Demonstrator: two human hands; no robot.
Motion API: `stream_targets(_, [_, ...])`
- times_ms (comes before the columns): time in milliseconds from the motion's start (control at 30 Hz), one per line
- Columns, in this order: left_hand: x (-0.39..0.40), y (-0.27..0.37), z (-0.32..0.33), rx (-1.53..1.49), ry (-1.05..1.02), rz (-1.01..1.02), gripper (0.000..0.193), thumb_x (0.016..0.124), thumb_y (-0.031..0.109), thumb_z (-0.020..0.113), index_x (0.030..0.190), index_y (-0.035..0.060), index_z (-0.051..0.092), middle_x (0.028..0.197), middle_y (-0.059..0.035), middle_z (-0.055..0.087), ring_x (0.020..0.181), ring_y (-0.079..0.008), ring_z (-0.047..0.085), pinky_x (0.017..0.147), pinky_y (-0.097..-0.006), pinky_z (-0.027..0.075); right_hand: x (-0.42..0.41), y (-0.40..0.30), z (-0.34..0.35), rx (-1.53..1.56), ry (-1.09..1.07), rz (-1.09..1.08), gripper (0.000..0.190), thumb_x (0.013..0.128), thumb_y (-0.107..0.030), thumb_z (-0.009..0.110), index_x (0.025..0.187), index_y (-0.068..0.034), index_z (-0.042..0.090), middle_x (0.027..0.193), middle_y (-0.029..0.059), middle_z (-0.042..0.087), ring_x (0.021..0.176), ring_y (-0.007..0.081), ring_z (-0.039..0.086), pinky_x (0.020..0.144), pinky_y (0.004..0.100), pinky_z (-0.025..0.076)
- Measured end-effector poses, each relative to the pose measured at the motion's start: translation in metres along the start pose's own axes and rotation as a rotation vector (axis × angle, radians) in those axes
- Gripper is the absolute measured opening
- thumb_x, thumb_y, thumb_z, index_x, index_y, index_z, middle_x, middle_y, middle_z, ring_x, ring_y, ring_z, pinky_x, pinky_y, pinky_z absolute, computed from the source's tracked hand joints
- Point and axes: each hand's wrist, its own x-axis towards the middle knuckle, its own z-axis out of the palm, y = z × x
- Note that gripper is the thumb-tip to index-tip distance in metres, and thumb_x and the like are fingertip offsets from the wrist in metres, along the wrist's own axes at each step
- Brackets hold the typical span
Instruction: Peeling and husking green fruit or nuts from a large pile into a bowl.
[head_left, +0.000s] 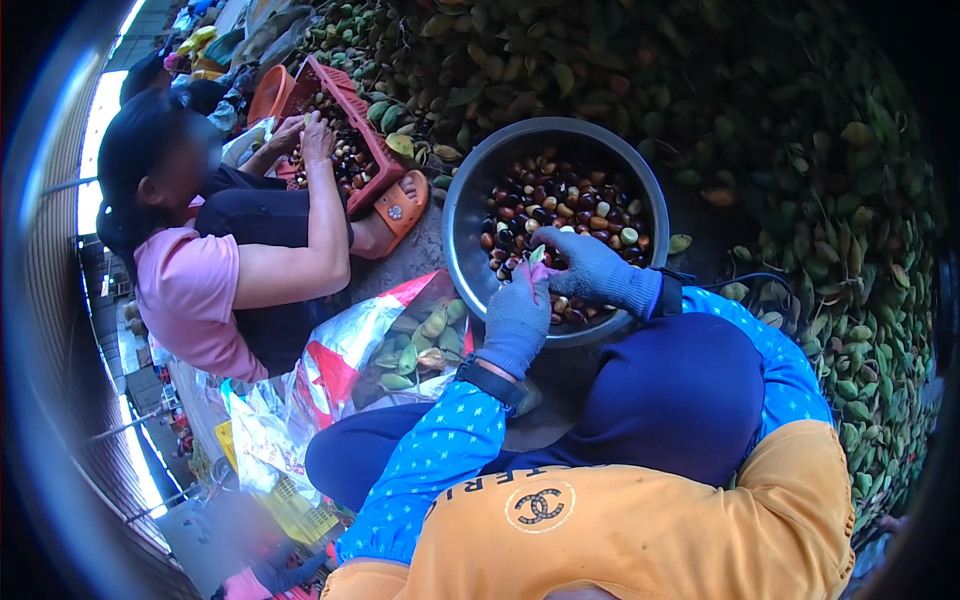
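Observation:
Both my hands wear grey knit gloves and meet over the left part of a large metal basin (655, 176). A small green pod piece (537, 254) shows between my fingertips; which hand grips it more is hard to tell. My left hand (517, 315) has its fingers pinched at the pod. My right hand (592, 266) comes in from the right, thumb and fingers bent around the same spot. Below them the basin holds many dark brown, reddish and pale seeds (570, 199). Left of the basin, an open plastic sack (330, 352) holds green pods (409, 358).
A large heap of green pods (750, 112) spreads beyond and right of the basin. At the left, a co-worker in a pink shirt (195, 292) sits beside a red plastic crate (375, 142) of seeds. An orange bowl (271, 94) stands behind it; a yellow crate (296, 510) lies lower left.

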Motion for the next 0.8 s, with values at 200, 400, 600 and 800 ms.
stream_targets(200, [0.002, 0.005, 0.001, 0.194, 0.005, 0.018, 0.036, 0.095, 0.033, 0.039, 0.106, -0.0003, 0.046, 0.068, -0.0248, 0.059, 0.066, -0.0433, 0.06, 0.058, -0.0522, 0.047, 0.004, -0.001, -0.001, -0.163, 0.016, -0.048, 0.053, 0.078, -0.032, 0.064, 0.124, -0.012, 0.046, 0.094, 0.0183, 0.06, 0.087, 0.0347, 0.061, 0.075, 0.0435, 0.048])
stream_targets(400, [0.011, -0.005, -0.006, 0.217, -0.022, -0.05, 0.031, 0.094, 0.028, 0.043, 0.108, 0.0012, 0.046, 0.074, -0.026, 0.06, 0.07, -0.0447, 0.059, 0.061, -0.0531, 0.045, 0.015, 0.008, 0.004, -0.019, 0.089, -0.05, 0.046, 0.077, -0.02, 0.06, 0.122, -0.012, 0.05, 0.092, 0.0165, 0.063, 0.086, 0.0321, 0.062, 0.076, 0.0395, 0.05])
stream_targets(600, [0.013, -0.026, -0.017, 0.223, -0.008, -0.137, 0.032, 0.096, 0.033, 0.038, 0.11, 0.0051, 0.044, 0.073, -0.0257, 0.059, 0.068, -0.0447, 0.059, 0.058, -0.0529, 0.045, 0.02, 0.025, -0.011, 0.186, 0.257, -0.128, 0.05, 0.075, -0.022, 0.064, 0.121, -0.007, 0.051, 0.11, 0.0155, 0.055, 0.099, 0.0304, 0.056, 0.087, 0.0378, 0.045])
stream_targets(800, [0.006, -0.003, -0.016, 0.176, -0.054, 0.091, 0.043, 0.089, 0.024, 0.049, 0.127, 0.0072, 0.037, 0.09, -0.0253, 0.06, 0.073, -0.0442, 0.06, 0.06, -0.0497, 0.047, 0.024, 0.006, 0.004, 0.1, -0.034, -0.015, 0.042, 0.073, -0.017, 0.068, 0.111, -0.005, 0.055, 0.106, 0.0152, 0.059, 0.097, 0.0309, 0.059, 0.083, 0.0371, 0.047])
